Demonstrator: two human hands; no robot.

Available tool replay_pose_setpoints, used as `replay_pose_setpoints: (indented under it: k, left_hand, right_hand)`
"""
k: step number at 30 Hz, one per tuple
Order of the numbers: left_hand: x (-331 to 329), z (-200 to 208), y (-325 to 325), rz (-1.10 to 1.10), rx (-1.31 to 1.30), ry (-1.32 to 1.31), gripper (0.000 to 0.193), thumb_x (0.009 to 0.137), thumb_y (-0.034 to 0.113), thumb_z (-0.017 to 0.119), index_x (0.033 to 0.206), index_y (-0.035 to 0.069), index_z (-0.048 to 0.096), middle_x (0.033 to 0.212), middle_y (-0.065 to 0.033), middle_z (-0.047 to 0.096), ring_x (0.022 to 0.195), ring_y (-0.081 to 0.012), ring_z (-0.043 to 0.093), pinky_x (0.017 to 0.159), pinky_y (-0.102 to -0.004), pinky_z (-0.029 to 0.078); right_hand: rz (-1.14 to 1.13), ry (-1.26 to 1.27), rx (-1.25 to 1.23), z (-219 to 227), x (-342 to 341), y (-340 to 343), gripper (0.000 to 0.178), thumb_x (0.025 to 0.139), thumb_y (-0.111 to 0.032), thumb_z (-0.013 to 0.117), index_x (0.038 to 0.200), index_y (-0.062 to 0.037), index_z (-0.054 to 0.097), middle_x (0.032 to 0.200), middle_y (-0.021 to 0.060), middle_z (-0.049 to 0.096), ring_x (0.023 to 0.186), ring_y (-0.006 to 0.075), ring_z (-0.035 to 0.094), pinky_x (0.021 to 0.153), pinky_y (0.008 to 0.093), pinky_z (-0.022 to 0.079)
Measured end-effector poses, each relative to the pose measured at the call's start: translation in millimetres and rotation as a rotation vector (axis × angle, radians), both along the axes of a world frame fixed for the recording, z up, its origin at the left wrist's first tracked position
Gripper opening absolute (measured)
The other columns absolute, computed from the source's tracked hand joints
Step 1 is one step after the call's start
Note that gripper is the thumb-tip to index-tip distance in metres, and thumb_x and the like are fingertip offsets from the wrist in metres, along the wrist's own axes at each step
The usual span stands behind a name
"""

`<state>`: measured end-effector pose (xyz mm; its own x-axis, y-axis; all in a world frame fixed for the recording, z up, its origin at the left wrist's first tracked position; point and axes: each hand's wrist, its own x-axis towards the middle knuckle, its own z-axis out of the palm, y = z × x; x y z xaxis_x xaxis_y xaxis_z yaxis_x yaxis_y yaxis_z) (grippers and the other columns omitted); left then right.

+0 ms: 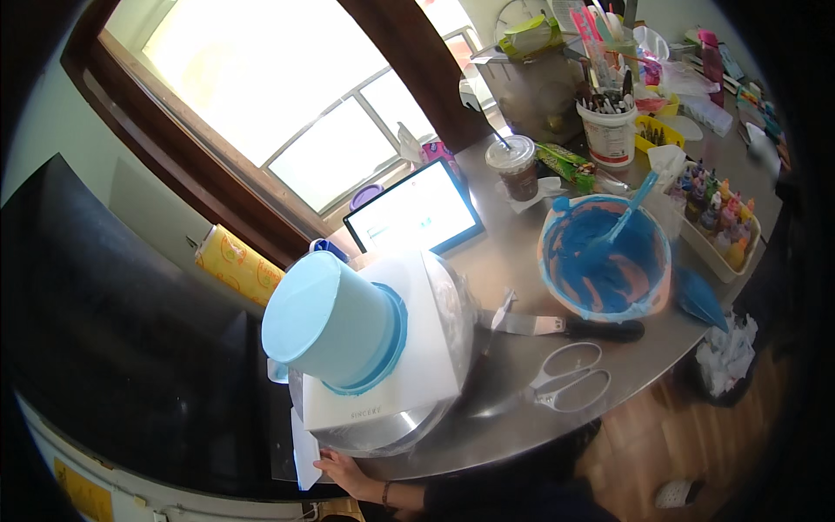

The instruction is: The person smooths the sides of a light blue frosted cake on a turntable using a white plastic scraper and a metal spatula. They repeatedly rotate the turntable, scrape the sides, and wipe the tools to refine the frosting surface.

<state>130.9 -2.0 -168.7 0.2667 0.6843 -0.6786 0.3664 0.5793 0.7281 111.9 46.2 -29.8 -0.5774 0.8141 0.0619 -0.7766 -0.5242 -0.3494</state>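
Observation:
A tall cake [317,317] covered in smooth light-blue cream stands on a square white cake board [409,348]. The board rests on a round turntable [409,428] with a clear wrap around its edge. By the table's near left edge, my left hand [344,472] pinches a flat white piece [304,452], perhaps a scraper, close beside the turntable. A bracelet circles that wrist. My right hand is out of view.
On the steel table lie scissors [570,378] and a spatula with a black handle [600,329]. Beyond them are a bowl of blue cream [661,291], a tablet [417,209], a drink cup [513,170], a tub of tools [609,139] and a tray of colour bottles [726,265].

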Motion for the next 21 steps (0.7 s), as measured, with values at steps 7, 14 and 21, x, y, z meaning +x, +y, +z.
replay_pose_setpoints:
  k: [7,14,21]
  left_hand:
    - [11,-6,16,-0.033,-0.008,0.043,0.029,0.085,0.019,0.046,0.110,0.003,0.048,0.098,-0.0058,0.055,0.087,-0.0146,0.054,0.074,-0.0264,0.045]
    - [11,-12,23,-0.078,-0.005,0.059,0.029,0.086,0.020,0.045,0.110,0.004,0.048,0.098,-0.0058,0.055,0.087,-0.0150,0.054,0.074,-0.0267,0.045]
    - [4,-23,24,-0.166,0.030,0.047,0.029,0.086,0.020,0.045,0.110,0.004,0.048,0.098,-0.0059,0.055,0.087,-0.0153,0.054,0.074,-0.0269,0.044]
  right_hand:
    - [-0.136,-0.233,0.063,-3,3,-11,0.036,0.085,-0.024,0.048,0.107,0.0040,0.048,0.099,0.0080,0.053,0.089,0.0179,0.047,0.086,0.0295,0.033]
    - [-0.214,-0.284,0.113,3,12,-16,0.025,0.086,-0.020,0.047,0.097,0.0023,0.052,0.091,0.0122,0.055,0.088,0.0181,0.048,0.082,0.0274,0.035]
    - [-0.183,-0.233,0.097,-11,-3,-7,0.028,0.085,-0.010,0.045,0.111,0.0000,0.047,0.108,0.0105,0.048,0.096,0.0158,0.045,0.083,0.0214,0.034]
